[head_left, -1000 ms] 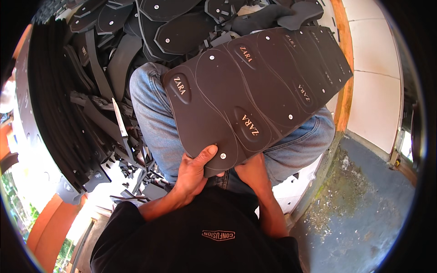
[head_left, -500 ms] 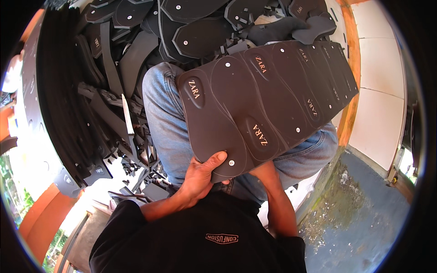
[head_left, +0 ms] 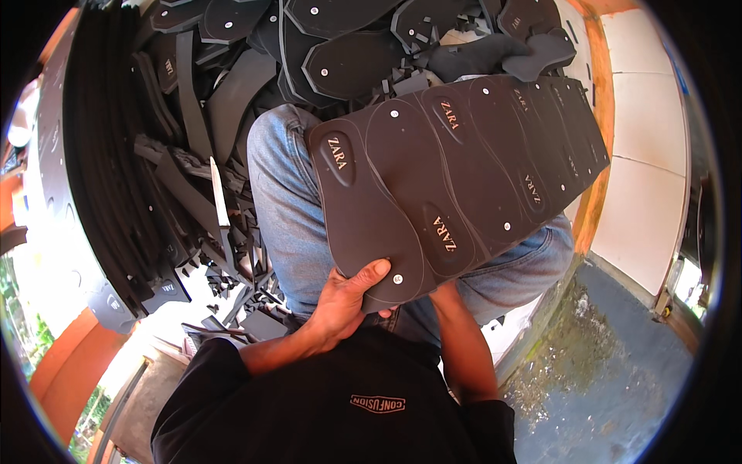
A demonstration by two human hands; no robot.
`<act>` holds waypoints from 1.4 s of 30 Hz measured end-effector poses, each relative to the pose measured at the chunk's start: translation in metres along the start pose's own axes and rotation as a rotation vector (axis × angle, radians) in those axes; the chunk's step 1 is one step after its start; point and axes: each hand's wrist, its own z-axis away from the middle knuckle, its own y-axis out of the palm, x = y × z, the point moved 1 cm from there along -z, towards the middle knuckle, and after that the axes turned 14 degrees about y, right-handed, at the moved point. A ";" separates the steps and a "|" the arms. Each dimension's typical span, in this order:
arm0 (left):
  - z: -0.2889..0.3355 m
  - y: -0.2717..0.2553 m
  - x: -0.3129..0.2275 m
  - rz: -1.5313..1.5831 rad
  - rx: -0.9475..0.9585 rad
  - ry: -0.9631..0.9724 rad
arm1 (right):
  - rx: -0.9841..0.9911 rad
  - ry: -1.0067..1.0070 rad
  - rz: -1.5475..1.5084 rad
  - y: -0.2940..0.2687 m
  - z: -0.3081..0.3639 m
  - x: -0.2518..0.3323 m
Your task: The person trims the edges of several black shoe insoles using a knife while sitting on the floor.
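A large dark foam sheet [head_left: 479,166] lies slanted across my jeans-clad legs. Sole-shaped outlines run along it in rows, with gold lettering in oval recesses and small white round stickers. My left hand [head_left: 345,298] grips the sheet's near left corner, thumb flat on top and most fingers underneath. Below the sheet's near edge, my right hand [head_left: 445,295] reaches under; its fingers are hidden, so its grip does not show.
Dark cut soles [head_left: 348,69] and foam scraps [head_left: 232,263] pile up ahead and to the left. A pale pointed blade [head_left: 218,193] stands among the scraps. Far left is a tall stack of dark sheets [head_left: 100,170]. A wooden edge [head_left: 599,178] and tiled surface [head_left: 645,139] border the right.
The whole view has shifted slightly, with surroundings a little further right. My left hand keeps its hold on the sheet's corner. My right forearm has moved slightly at the sheet's near edge.
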 end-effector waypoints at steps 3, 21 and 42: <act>0.000 0.001 -0.002 0.017 -0.002 -0.004 | -0.008 0.000 -0.004 0.008 -0.007 0.004; 0.004 0.012 -0.004 -0.026 0.014 -0.013 | -0.041 0.108 -0.045 0.028 -0.004 0.025; 0.038 -0.098 -0.131 -0.662 0.727 -0.051 | 0.033 0.538 -1.362 -0.068 -0.001 0.067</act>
